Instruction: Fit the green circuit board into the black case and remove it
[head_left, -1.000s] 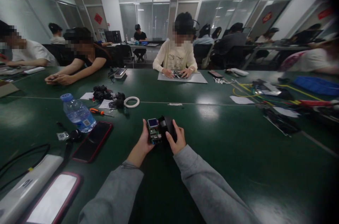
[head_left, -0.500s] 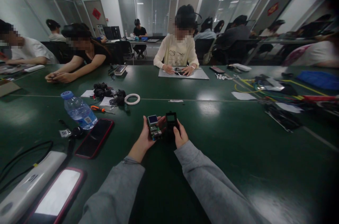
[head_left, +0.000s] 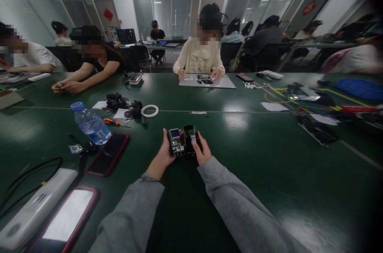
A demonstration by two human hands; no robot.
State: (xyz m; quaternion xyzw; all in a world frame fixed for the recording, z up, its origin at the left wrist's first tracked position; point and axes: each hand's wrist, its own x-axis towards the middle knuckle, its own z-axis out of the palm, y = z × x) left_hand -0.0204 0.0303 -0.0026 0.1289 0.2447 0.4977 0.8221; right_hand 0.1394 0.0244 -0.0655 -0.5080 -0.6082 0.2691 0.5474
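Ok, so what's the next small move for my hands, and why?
Perhaps bring the black case in your right hand closer to the circuit board in your left hand, to check how they line up: they're side by side, and the board's small screen faces up, uncovered.

The black case [head_left: 187,130] in the right hand [head_left: 204,151] had turned over — a second earlier its dark curved side showed, then a front with a small window, and now a dark-rimmed face with paler shapes inside, too small to make out. On the far side, the hands [head_left: 181,74] of the person in the pale top [head_left: 199,59] had parted: close together over the dark piece [head_left: 204,79] before, they now lay to its left and right, with a clear flat piece [head_left: 188,78] by the left one.
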